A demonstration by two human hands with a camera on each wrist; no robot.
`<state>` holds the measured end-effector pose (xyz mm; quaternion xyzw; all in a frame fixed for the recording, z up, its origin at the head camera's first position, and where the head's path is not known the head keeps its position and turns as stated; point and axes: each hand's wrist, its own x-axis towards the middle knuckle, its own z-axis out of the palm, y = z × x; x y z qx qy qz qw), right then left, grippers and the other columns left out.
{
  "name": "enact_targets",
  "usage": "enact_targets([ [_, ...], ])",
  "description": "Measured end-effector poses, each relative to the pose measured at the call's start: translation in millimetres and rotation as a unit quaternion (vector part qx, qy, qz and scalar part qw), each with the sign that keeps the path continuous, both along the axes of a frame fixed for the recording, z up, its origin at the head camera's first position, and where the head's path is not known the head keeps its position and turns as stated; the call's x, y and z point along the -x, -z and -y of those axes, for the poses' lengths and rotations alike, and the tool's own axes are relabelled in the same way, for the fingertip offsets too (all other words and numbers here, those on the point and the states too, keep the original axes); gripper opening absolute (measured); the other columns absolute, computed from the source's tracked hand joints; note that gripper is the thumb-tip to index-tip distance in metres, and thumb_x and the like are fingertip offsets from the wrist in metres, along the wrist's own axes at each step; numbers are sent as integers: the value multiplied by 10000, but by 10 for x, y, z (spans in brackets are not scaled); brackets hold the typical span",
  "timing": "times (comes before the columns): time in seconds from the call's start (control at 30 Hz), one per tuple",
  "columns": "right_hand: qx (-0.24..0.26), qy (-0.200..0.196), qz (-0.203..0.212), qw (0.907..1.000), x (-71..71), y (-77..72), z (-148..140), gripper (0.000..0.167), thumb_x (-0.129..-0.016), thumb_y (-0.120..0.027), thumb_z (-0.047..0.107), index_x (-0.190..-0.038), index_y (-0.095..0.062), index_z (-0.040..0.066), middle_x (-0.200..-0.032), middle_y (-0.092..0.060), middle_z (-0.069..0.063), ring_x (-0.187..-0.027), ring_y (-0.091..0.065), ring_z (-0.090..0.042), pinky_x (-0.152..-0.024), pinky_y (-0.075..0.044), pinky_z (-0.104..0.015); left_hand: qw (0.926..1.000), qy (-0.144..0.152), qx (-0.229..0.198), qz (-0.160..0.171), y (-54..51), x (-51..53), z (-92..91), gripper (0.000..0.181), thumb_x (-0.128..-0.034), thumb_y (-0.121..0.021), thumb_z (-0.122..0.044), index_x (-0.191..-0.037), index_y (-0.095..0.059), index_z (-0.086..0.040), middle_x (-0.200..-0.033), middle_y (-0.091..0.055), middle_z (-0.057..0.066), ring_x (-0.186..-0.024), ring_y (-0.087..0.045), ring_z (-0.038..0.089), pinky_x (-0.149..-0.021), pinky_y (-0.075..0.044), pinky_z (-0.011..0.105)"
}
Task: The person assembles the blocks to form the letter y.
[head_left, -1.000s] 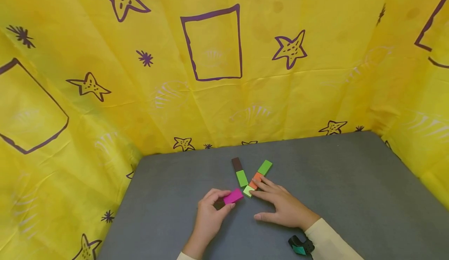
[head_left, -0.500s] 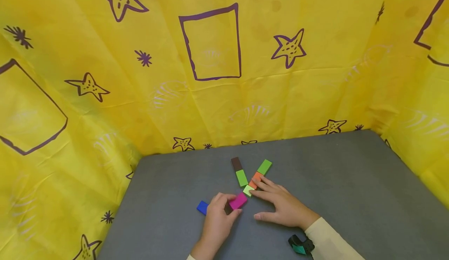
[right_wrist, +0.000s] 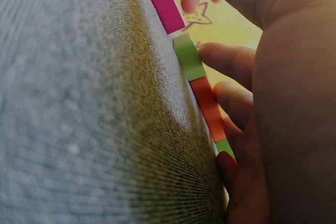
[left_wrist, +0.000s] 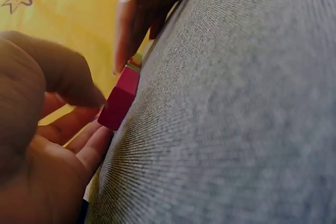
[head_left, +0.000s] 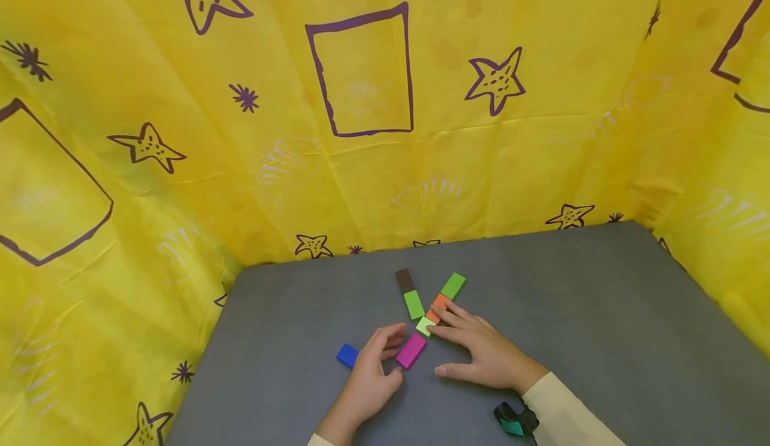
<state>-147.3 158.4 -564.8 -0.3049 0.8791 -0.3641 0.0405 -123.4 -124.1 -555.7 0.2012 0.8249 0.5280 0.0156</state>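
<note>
On the grey table lies a magenta block [head_left: 412,351], its far end beside a small light green block [head_left: 425,326]. My left hand [head_left: 374,374] stands around the magenta block's left side with loosely bent fingers; in the head view a gap shows between thumb and block. My right hand [head_left: 481,351] lies spread on the other side. Its index fingertip touches the light green block, and another finger touches the orange block [head_left: 437,308], also seen in the right wrist view. Beyond the orange block a green block [head_left: 454,286] continues the slanting row.
A second green block [head_left: 414,305] and a dark brown block [head_left: 406,280] form another slanting row at left. A blue block [head_left: 347,356] is partly hidden behind my left hand. A black and teal object [head_left: 516,420] sits by my right sleeve. Yellow printed cloth [head_left: 361,185] surrounds the table [head_left: 571,312].
My left hand brought the magenta block rightward, turned it to slant in line with the light green block, then let go and drew back slightly left. The blue block came into view. My right hand stayed.
</note>
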Motion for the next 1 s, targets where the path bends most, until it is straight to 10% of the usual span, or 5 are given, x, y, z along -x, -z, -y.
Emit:
enact_targets([
  [1.0, -1, 12, -11, 10000, 12, 20, -1, 771, -974, -692, 714, -1576, -620, 237, -1731, -366, -42, -1629, -201, -331, -1165, -276, -744, 9987, -383, 122, 301, 17, 4, -37, 553, -910, -799, 106, -1426, -644, -20, -1314, -693, 64, -1161, -676, 255, -1013, -550, 392],
])
